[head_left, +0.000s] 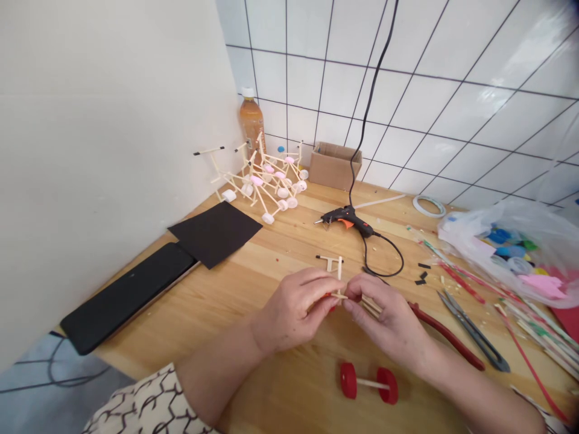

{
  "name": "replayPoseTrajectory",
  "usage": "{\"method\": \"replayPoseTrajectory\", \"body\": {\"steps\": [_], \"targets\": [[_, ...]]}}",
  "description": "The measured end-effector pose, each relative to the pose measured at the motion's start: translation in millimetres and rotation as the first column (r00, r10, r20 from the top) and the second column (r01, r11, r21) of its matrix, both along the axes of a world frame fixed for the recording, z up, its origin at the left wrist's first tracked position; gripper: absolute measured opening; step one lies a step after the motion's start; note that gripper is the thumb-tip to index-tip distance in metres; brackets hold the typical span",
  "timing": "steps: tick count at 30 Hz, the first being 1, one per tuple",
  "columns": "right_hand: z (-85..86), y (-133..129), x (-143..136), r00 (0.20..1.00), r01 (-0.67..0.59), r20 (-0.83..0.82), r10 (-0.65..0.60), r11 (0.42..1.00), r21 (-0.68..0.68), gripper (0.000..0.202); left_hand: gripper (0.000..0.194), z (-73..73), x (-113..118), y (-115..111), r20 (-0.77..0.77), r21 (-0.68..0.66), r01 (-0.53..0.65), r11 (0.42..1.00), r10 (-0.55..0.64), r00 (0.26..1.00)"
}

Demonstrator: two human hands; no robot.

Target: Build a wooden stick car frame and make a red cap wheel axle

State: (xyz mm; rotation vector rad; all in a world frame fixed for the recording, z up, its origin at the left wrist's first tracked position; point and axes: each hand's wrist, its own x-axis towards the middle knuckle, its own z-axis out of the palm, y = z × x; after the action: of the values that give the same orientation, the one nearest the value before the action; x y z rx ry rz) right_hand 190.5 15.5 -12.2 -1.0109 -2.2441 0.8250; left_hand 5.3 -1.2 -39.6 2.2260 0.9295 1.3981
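Note:
My left hand [294, 307] is closed, its thumb and fingertips pinching a small wooden stick [339, 296]. At the stick's other end, the closed fingertips of my right hand [384, 313] grip it as well. An upright pale stick [339, 268] rises just behind the fingertips, next to a small handlebar-shaped piece with black tips [330, 263]. A bit of red shows under my left fingers, mostly hidden. Below my hands lies a pair of red wheels [348, 380] joined by a wooden axle [368, 383].
Several stick-built models with pink and white wheels [268, 218] stand near a drink bottle [251, 120] and a cardboard box [332, 166]. A black glue gun [348, 218] lies behind my hands. Rightward are red-handled pliers [447, 334], snips [474, 331], loose sticks and a plastic bag [511, 241].

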Motion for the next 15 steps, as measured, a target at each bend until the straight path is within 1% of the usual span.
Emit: {"method": "replayPoseTrajectory", "body": {"steps": [15], "targets": [[1.6,-1.2,-0.1,1.000,0.004,-0.001,-0.004,1.000,0.019,0.017,0.021,2.1,1.6,-0.1,0.005,0.008,-0.025,1.000,0.025,1.000]]}}
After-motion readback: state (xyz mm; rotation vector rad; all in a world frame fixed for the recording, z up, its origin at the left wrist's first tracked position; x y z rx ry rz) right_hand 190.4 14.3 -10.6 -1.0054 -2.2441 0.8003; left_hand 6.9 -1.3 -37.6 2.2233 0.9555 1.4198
